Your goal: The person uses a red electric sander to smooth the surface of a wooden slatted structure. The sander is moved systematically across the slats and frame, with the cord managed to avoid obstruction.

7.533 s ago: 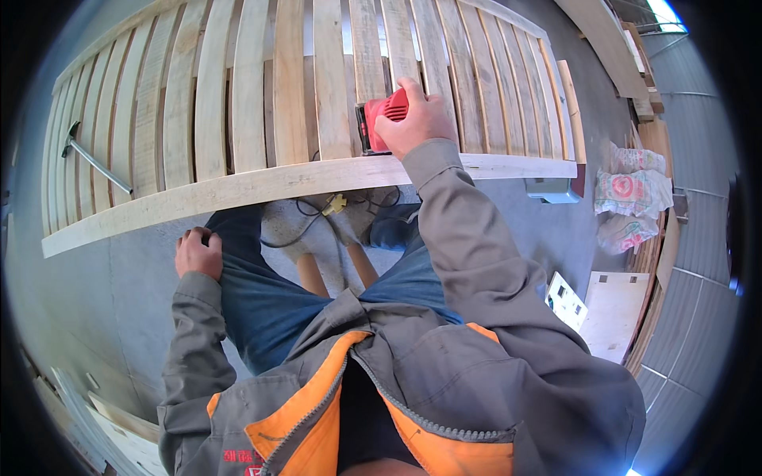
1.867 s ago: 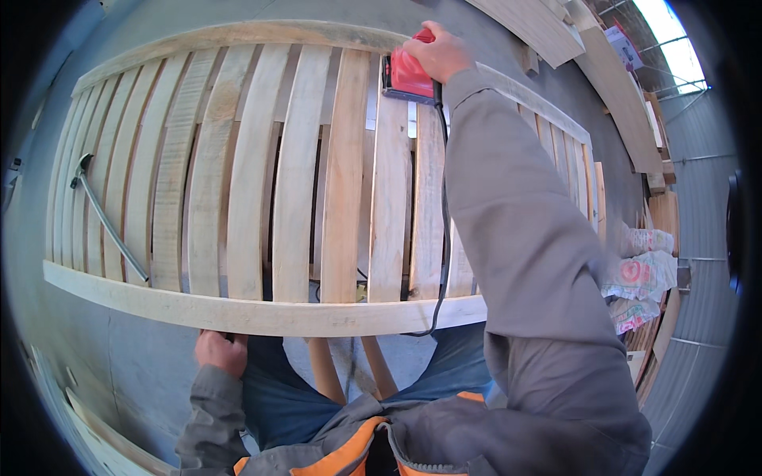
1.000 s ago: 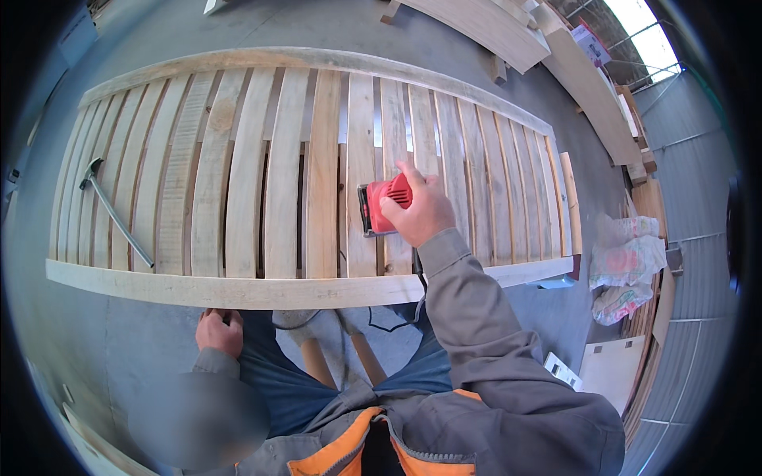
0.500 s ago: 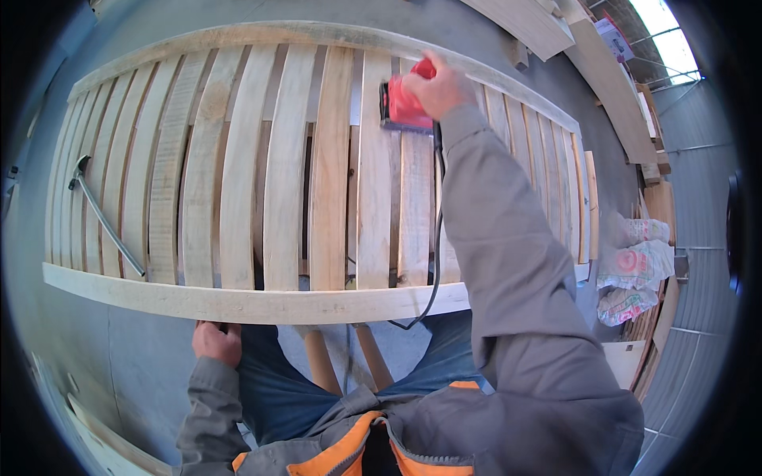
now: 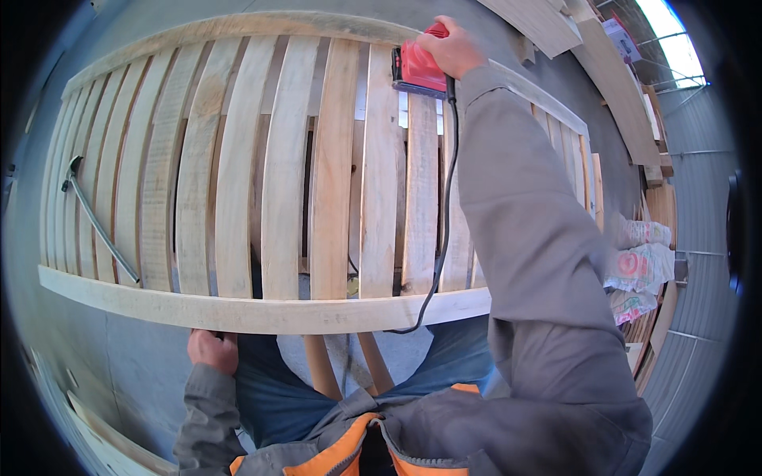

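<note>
A red electric sander (image 5: 421, 70) rests on the slats near the far rail, its pad lying across neighbouring boards. Wrapped round its body is my right hand (image 5: 456, 49). From the tool a black cord runs down across the boards and over the front rail. The slatted wooden frame (image 5: 278, 174) is made of many pale planks between two long rails. My left hand (image 5: 213, 351) is closed close under the front rail (image 5: 238, 316), left of my leg; its fingertips are hidden, so what they hold does not show.
A hammer (image 5: 101, 226) with a metal handle lies on the slats at the left. Long boards (image 5: 611, 87) lean or lie at the far right. Beside them are white printed sacks (image 5: 641, 266) and stacked timber, in front of a corrugated wall (image 5: 702, 262).
My right hand has pushed the sander away from me and slightly right, up to the far rail. The frame appears slightly shifted in view. My left hand keeps its place by the front rail.
</note>
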`<state>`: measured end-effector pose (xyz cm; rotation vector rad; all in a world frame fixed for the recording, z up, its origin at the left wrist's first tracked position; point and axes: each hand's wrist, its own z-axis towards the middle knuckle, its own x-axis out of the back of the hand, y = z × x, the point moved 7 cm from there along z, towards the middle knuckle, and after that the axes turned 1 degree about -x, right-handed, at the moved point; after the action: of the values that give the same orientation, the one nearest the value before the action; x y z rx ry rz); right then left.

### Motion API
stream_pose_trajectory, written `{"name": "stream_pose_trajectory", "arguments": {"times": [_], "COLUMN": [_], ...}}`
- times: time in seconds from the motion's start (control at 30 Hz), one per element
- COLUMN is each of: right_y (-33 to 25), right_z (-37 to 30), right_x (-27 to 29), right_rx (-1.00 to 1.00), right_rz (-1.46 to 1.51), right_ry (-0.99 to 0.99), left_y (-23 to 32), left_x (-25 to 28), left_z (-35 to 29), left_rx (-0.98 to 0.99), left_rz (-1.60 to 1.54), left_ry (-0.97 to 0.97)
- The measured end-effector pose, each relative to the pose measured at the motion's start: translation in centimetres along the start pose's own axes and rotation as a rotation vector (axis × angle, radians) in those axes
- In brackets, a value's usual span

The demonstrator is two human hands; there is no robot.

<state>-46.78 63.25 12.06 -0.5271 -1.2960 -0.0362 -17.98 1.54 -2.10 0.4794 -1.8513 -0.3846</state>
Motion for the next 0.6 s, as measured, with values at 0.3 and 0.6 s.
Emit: {"name": "stream_pose_trajectory", "arguments": {"times": [0.3, 0.6], "right_y": [-1.0, -4.3], "right_z": [-10.7, -27.4], "right_x": [1.7, 3.8], "right_rx": [-0.023, -0.145], "right_rz": [0.011, 0.137], "right_ry": [-0.006, -0.144], "left_y": [0.8, 6.7], "left_x": [-0.5, 0.2], "left_z": [-0.5, -7.1], "left_rx": [-0.084, -0.453], "left_rz": [0.026, -0.197], "left_ry": [0.064, 0.051]}}
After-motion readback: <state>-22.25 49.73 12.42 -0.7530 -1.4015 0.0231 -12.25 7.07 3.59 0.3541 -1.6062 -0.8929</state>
